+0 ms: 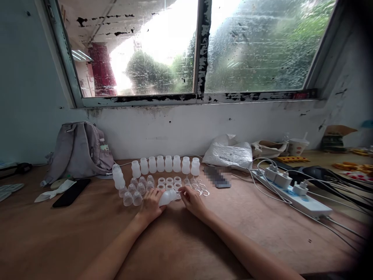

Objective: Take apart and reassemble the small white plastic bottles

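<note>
A frosted white baby bottle (pixel 164 198) lies on its side just above the table, its top end toward the right. My left hand (pixel 150 205) is wrapped round the bottle's body. At the top end, the fingers of my right hand (pixel 190 199) are pinched on the bottle's tip; the exact part between them is partly hidden. Clear domed caps (pixel 137 198) stand in rows left of my left hand. White collar rings (pixel 169 181) lie behind the bottle, and clear ring-shaped pieces (pixel 205 192) lie beyond my right hand.
Several open white bottles (pixel 160 163) stand in a row behind, with an assembled bottle (pixel 118 177) at their left. Left are a black phone (pixel 71 193) and a grey backpack (pixel 78 149). Right are a plastic bag (pixel 229 152) and a power strip (pixel 309 203) with cables.
</note>
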Available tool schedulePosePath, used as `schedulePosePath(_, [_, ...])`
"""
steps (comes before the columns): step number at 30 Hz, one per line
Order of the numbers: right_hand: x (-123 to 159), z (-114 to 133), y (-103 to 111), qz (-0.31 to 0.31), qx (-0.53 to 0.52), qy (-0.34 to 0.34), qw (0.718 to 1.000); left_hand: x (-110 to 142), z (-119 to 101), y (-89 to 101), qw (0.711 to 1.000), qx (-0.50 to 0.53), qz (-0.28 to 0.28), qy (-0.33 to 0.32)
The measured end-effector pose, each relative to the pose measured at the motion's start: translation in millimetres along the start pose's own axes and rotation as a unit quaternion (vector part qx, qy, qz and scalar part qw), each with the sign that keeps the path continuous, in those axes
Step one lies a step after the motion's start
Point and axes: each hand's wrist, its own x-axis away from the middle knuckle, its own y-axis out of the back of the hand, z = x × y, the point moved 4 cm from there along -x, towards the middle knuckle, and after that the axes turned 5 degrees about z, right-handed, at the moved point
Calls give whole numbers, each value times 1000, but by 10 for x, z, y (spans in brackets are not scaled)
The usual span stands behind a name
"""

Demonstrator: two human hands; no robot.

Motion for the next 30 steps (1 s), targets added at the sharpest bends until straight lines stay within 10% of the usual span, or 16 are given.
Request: schedulePosePath(30, [14, 110, 20, 94, -144, -36, 985, 5, -29, 20, 998, 41, -5, -47])
